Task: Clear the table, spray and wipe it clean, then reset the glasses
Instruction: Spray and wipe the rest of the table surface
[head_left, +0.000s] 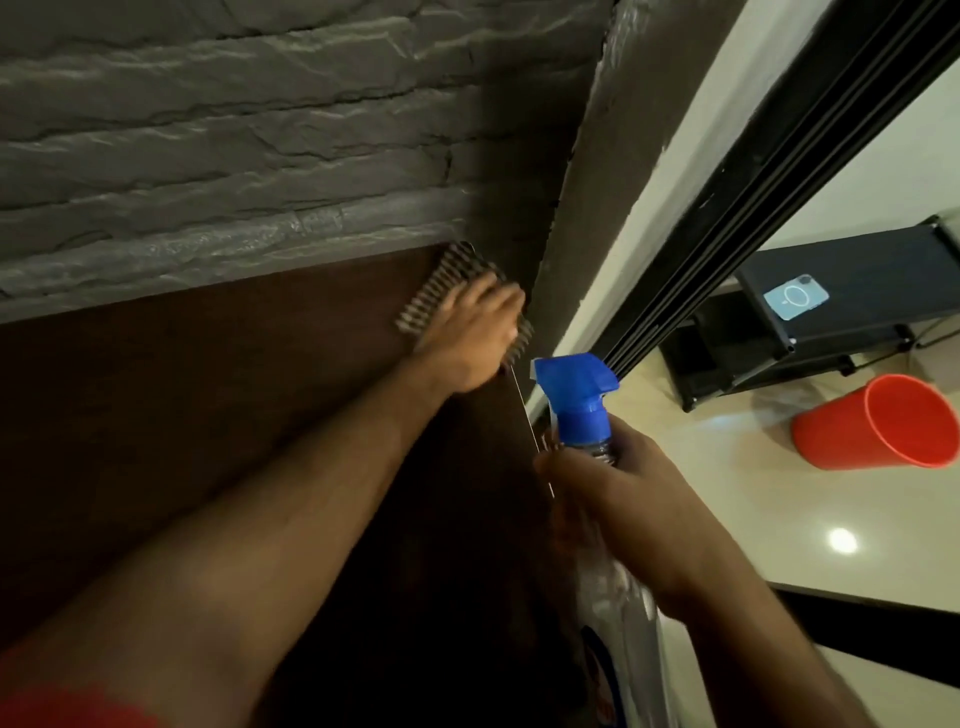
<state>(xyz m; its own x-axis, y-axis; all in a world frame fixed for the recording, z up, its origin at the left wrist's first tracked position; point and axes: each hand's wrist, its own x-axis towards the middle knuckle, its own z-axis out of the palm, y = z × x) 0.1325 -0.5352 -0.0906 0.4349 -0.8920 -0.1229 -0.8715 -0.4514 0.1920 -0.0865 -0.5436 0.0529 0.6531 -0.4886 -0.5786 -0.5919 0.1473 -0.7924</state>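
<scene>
The dark brown table (218, 395) runs along a grey stone wall. At its far right corner my left hand (470, 338) presses down on a checked cloth (441, 283) lying flat on the tabletop. My right hand (618, 483) grips the neck of a clear spray bottle (579, 400) with a blue trigger head, held upright over the table's right edge, nozzle pointing left. No glasses are in sight.
A red bucket (883, 426) lies on its side on the pale floor to the right. Behind it a black rack (852, 270) holds a blue phone (796, 297). A black door frame (753, 171) runs diagonally beside the table.
</scene>
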